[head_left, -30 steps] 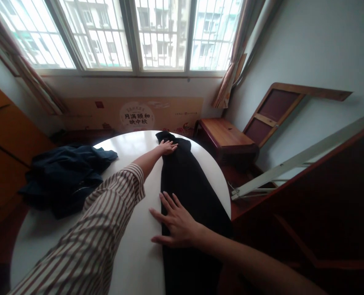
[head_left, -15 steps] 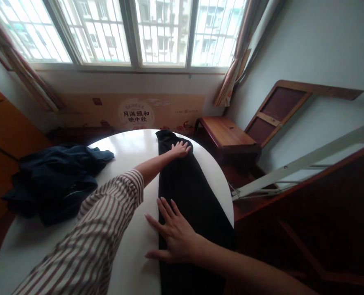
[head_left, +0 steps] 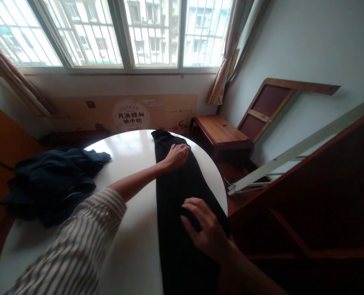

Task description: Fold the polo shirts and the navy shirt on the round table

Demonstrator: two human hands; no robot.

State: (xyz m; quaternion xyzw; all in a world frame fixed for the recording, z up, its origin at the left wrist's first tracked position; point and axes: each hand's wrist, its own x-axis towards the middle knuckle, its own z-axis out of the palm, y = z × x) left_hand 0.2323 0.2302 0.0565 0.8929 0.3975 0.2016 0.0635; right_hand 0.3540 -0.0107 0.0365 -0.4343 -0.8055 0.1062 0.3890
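Note:
A pair of black trousers (head_left: 176, 229), folded into a long strip, lies across the white round table (head_left: 133, 246) from the far edge towards me. Near its far end, my left hand (head_left: 178, 157) is closed at the fabric, fingers curled by the right edge. My right hand (head_left: 206, 229) is over the nearer, wider part of the trousers. Its fingers are bent, with a gap between them and the thumb; whether they touch the cloth I cannot tell. On the left of the table sits a crumpled dark blue garment (head_left: 55, 176).
Beyond the table stand a wooden stool (head_left: 221, 131) and a wooden panel (head_left: 268, 104) against the wall. A pale metal frame (head_left: 262, 172) and a dark wooden board (head_left: 317, 196) are close on the right. A printed cardboard panel (head_left: 160, 112) is below the barred window (head_left: 154, 37).
My left hand, spread flat before, has curled its fingers at the fabric. My right hand has moved right, off the trousers' left edge, and bent its fingers. The view has shifted slightly.

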